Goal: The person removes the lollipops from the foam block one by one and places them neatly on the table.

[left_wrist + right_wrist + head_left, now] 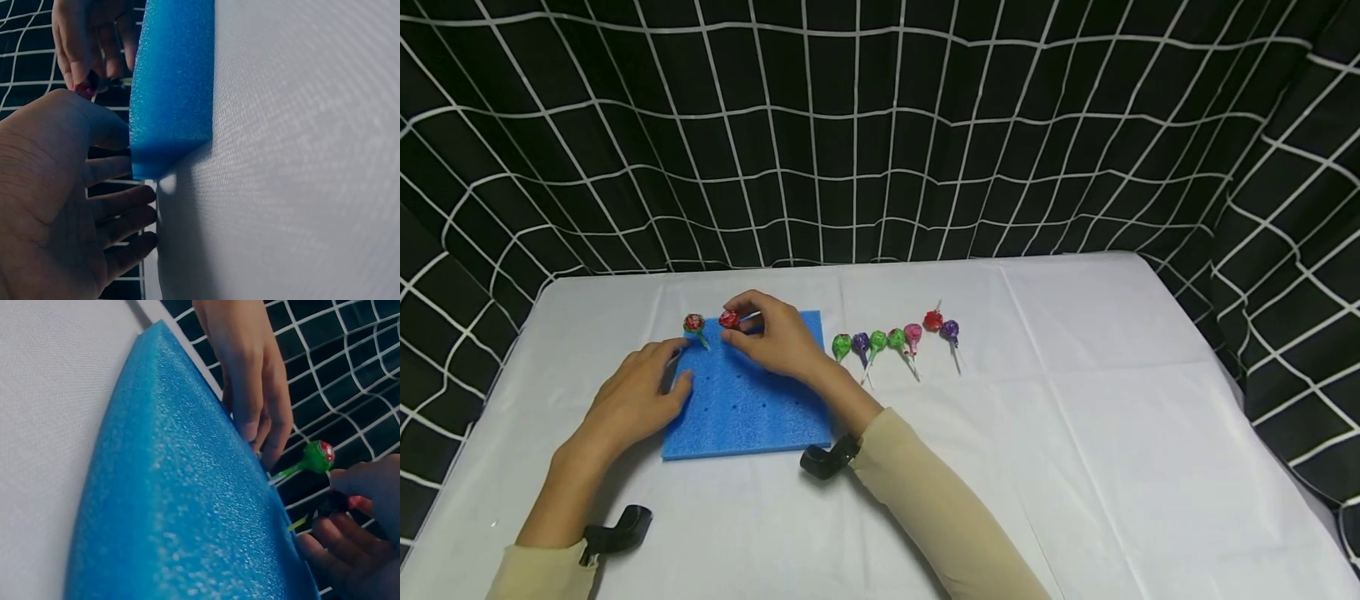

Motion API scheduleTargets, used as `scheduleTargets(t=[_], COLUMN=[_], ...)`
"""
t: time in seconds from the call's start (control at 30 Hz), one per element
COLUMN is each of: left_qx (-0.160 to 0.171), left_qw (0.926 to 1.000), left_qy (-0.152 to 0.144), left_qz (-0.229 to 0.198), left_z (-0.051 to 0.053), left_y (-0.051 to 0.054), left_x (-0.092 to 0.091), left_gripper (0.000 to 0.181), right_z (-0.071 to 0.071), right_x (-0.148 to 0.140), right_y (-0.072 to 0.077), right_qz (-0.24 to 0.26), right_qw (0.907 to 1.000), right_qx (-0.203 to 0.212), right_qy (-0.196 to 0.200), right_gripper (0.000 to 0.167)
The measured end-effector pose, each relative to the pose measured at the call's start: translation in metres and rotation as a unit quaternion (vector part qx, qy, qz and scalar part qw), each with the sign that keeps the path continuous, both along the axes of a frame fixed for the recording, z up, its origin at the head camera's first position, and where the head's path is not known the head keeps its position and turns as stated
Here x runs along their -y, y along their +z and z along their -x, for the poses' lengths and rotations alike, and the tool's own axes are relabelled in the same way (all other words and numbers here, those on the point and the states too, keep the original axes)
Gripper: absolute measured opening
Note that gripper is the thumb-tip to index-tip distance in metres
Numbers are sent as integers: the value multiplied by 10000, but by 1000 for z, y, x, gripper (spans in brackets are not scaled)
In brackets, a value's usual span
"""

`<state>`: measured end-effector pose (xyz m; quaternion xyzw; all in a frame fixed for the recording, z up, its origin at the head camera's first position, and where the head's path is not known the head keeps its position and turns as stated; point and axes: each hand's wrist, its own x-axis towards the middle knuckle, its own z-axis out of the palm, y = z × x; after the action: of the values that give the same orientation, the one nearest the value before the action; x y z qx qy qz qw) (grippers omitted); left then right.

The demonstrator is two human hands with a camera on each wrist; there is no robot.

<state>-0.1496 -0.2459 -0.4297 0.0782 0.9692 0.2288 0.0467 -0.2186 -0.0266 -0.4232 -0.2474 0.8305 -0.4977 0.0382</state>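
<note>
A blue foam block [748,433] with several small holes lies on the table. My right hand [778,333] pinches a red-wrapped lollipop [728,319] by its head over the block's far side. In the right wrist view its stick [297,524] points down to the foam; whether the tip is inside a hole I cannot tell. Just left of it, a green-and-red lollipop [319,456] stands tilted in the foam near the far left corner. My left hand [636,392] rests at the block's left edge, thumb and fingers extended and holding nothing.
Right of the block several lollipops lie in a loose row: green [842,345], purple [861,342], pink [913,335], red [933,321] and another purple one [951,331]. A white cloth [1075,433] covers the table. Black white-gridded fabric [880,125] hangs behind.
</note>
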Motion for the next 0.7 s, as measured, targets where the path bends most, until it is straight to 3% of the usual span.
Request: scheduleTargets(t=[0.43,0.7], left_qx=[1,-4], left_qw=[10000,10000], left_qy=[-67,-78], left_qz=[21,40], left_z=[0,0], left_y=[-1,0], left_x=[1,1], left_gripper=[60,60], right_z=[-4,-4], right_x=[9,10], right_y=[-6,-11], right_qz=[219,658], right_qw=[9994,9967], right_qx=[25,180], right_qy=[-283,-441], right_gripper=[35,31])
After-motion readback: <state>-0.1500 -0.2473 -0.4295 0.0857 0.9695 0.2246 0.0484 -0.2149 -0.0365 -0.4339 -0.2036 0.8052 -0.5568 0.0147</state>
